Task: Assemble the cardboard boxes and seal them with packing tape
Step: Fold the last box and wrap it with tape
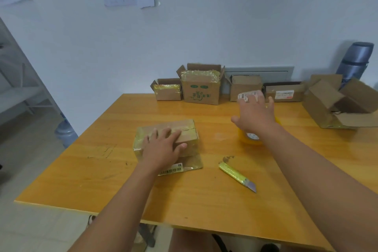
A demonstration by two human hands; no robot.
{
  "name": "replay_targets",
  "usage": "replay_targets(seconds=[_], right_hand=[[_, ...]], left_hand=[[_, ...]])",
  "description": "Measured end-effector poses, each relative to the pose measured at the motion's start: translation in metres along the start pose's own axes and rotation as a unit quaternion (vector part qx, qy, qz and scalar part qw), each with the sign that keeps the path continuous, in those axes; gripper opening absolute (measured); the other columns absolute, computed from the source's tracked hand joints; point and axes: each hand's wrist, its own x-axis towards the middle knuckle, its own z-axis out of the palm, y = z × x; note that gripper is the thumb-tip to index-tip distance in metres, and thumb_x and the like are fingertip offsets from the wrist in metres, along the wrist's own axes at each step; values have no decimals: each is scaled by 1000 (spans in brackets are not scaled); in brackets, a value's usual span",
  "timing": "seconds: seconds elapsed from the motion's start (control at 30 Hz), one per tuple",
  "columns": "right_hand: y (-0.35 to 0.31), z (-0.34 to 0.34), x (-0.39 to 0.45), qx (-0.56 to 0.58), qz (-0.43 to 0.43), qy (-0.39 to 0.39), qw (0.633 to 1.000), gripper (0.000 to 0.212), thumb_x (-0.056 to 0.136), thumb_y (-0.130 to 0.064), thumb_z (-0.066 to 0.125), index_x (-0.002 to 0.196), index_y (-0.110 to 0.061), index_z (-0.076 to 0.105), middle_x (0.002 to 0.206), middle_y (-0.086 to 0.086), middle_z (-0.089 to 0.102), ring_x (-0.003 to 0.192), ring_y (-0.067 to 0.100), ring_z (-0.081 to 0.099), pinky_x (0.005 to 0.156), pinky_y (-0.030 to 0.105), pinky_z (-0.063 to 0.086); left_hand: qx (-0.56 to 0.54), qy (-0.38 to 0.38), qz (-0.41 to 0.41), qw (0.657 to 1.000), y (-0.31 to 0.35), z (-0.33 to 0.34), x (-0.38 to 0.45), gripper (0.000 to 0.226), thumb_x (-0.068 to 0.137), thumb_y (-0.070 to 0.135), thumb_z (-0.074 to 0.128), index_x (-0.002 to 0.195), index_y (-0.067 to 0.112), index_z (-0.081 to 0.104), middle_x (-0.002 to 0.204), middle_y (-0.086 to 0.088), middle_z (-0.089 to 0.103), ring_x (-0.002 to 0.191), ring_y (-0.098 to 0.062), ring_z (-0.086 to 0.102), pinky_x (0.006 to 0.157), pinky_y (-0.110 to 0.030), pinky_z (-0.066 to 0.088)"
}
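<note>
Head view: wooden worktop [102, 172], row of open cardboard boxes [201, 88] along far edge by wall. Taped box [184, 129] near centre, under left hand [163, 148]; fingers flat and spread on its top, thumb against near side. Right hand [254, 114] raised over tape roll [248, 138], fingers spread, gripping nothing; blurred. Yellow utility knife [236, 175] lying apart, nearer the front edge, between both forearms, blade out.

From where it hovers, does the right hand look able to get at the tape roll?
Probably yes. The right hand hangs open directly above the tape roll, and nothing shows between them. The utility knife lies nearer the person, out of the way.
</note>
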Motion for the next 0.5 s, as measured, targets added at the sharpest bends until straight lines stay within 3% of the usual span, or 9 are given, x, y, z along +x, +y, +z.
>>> replay_targets(seconds=[0.03,0.1,0.13,0.17,0.2,0.27,0.4,0.5], right_hand=[[6,0,5,-17,15,-28,999,69,94,-60,45,152,-25,30,161,9,24,151,34,10,118,61,5],[15,1,10,-34,25,-54,998,71,92,-66,43,149,-24,38,152,9,41,141,32,34,111,57,29],[15,1,9,-32,22,-47,998,69,91,-67,45,143,-22,46,142,8,51,129,30,47,97,48,42],[16,1,9,-33,14,-30,999,66,90,-69,46,135,-21,52,131,7,58,117,27,55,84,41,44],[18,0,8,-38,2,-15,999,64,88,-70,47,126,-20,58,119,6,62,106,25,58,79,38,43],[21,-3,7,-46,-20,-13,999,64,86,-74,48,117,-20,62,109,3,65,99,23,59,85,38,41],[31,-7,8,-8,-29,-49,998,72,84,-76,50,132,-22,56,129,4,62,119,25,56,100,44,38],[36,-4,6,40,-20,-31,999,71,83,-72,52,132,-22,56,125,4,62,111,24,58,83,39,48]], left_hand=[[3,5,3,1000,-2,0,2,62,96,70,21,153,47,15,164,5,15,151,-33,8,121,-55,8],[12,15,14,1000,-7,2,6,62,95,71,22,152,49,16,164,8,17,151,-30,9,121,-53,9],[12,17,18,1000,-11,2,7,63,93,73,22,152,50,16,164,9,17,152,-29,9,121,-53,9],[8,17,20,1000,-14,2,8,67,91,76,22,152,50,16,164,10,18,152,-28,9,121,-52,9],[4,16,21,1000,-14,2,10,72,88,80,22,152,50,15,163,11,18,152,-27,10,121,-51,9],[1,17,15,1000,-11,1,12,81,82,85,21,153,48,13,163,12,18,151,-26,10,121,-50,9],[3,20,10,1000,-6,2,13,83,80,86,19,154,47,15,162,13,19,151,-25,11,122,-50,11],[1,15,17,1000,-2,1,14,86,77,87,15,153,48,16,162,13,19,151,-26,11,121,-50,11]])
